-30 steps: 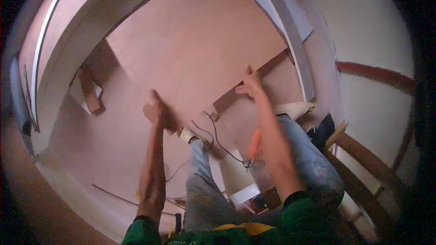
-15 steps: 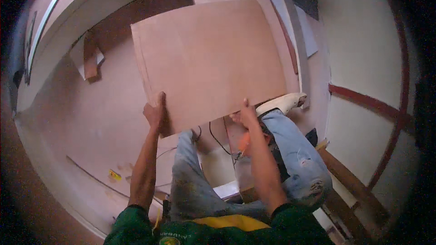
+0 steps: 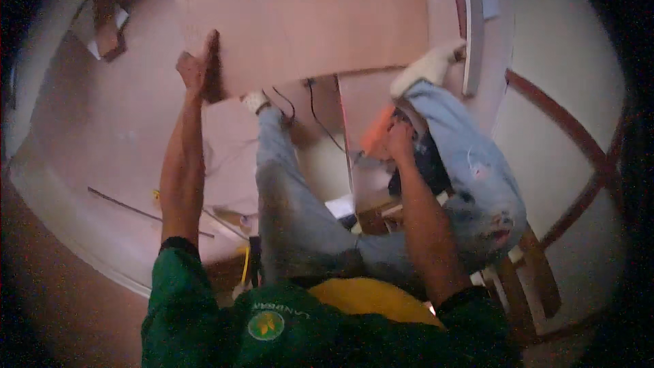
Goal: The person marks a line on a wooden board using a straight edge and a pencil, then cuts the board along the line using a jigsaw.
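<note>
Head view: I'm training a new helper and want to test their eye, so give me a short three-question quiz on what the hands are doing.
1. True or false: both hands hold the plywood board.
2. Which hand grips the board's lower corner? A) left hand B) right hand
3. What colour is the thing at the right hand's fingers, near the knee?

Key:
1. False; only the left hand holds it.
2. A.
3. Orange; the orange object is too blurred to tell what it is or whether it is gripped.
</note>
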Motion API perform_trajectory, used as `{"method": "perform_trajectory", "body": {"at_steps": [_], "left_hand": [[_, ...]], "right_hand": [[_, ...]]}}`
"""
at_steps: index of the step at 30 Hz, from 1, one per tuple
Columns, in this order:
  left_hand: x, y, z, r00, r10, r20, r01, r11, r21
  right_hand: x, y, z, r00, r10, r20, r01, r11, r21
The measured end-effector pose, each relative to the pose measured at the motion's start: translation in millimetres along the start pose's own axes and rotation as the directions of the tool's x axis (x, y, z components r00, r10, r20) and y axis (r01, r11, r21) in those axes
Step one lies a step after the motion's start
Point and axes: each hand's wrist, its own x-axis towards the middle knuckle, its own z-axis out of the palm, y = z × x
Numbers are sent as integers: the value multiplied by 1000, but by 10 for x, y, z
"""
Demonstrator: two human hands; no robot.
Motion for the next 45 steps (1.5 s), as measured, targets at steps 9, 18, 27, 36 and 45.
{"method": "perform_trajectory", "body": {"at_steps": [9, 18, 27, 36, 45], "left_hand": [[470, -93, 294, 987, -148, -58, 135, 975, -177], [423, 428, -187, 915, -318, 250, 380, 887, -264], [359, 468, -232, 898, -363, 249, 434, 827, -359], [-212, 728, -171, 899, -375, 227, 437, 810, -391], [-17, 766, -270, 902, -292, 317, 419, 770, -481]], "right_hand": [[-610, 765, 194, 992, 115, 56, -117, 993, 23], [-239, 7, 115, 889, 420, -183, -247, 776, 580], [-150, 235, 69, 942, 298, -154, -330, 904, -272], [414, 887, 184, 988, 42, 145, -13, 981, -195], [9, 828, -429, 802, -371, 469, 397, 917, 46]]}}
